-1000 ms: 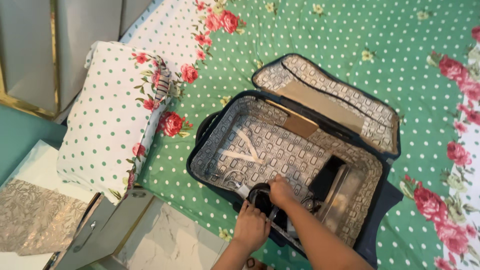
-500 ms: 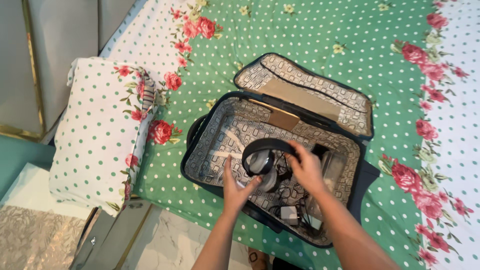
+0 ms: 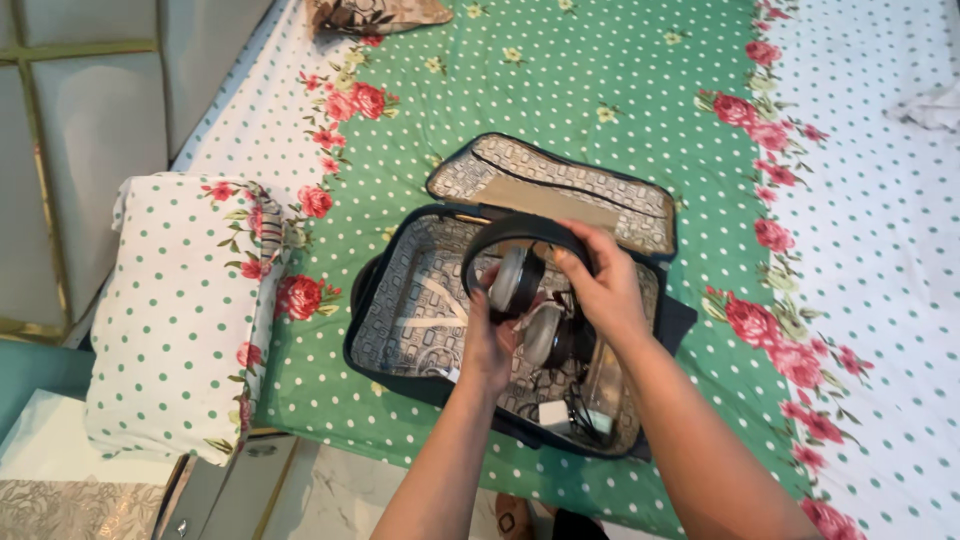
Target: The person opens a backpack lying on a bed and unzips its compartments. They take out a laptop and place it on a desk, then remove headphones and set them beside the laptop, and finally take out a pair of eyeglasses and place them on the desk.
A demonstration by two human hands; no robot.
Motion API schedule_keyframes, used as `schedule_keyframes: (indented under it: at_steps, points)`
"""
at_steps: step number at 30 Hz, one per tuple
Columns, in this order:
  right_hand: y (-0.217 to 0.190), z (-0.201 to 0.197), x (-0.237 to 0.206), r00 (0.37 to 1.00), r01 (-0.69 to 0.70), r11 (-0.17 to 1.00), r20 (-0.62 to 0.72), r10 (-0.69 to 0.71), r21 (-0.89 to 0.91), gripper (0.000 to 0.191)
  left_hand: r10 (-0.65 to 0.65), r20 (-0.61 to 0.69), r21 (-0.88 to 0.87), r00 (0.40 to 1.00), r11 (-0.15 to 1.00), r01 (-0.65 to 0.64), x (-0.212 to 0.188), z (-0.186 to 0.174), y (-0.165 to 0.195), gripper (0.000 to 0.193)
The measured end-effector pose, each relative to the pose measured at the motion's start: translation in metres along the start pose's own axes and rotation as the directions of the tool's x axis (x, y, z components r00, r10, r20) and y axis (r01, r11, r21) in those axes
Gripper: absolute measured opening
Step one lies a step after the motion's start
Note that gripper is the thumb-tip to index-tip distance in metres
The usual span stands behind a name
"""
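in the head view, both hands are holding black headphones (image 3: pixel 525 285) just above the open suitcase (image 3: pixel 400 330) lying on the green dotted bedspread (image 3: pixel 560 90). the left hand (image 3: pixel 487 345) is gripping an earcup from below; the right hand (image 3: pixel 605 285) is clasping the headband. a dotted pillow (image 3: pixel 180 310) is lying left of the suitcase.

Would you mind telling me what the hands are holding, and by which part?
Both hands hold black headphones: the right hand grips the headband, the left hand the ear cups.
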State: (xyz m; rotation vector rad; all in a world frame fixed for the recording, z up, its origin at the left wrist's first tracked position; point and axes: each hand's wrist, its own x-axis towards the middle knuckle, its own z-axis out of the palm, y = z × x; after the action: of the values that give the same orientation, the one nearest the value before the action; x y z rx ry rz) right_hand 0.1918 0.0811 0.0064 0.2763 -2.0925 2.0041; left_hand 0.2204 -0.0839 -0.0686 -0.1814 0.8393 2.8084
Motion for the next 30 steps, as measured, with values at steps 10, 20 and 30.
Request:
schedule_keyframes:
  at_steps: [10,20,30]
  points:
    - [-0.036,-0.017,0.002,0.982,-0.097,0.929,0.185,0.031,0.357,0.041,-0.192,-0.05,0.006,0.98,0.981,0.193,-0.003,0.002,-0.014,0.055]
    - [0.086,-0.061,-0.03,0.846,-0.374,0.873,-0.27,0.46,0.313,0.031,-0.13,-0.083,-0.026,0.988,0.991,0.128,-0.018,0.01,0.012,0.053]
    - [0.172,-0.06,-0.094,0.698,-0.65,0.755,-0.328,0.637,0.084,0.023,-0.158,-0.132,-0.064,0.979,0.987,0.151,-0.032,-0.003,0.009,0.054]
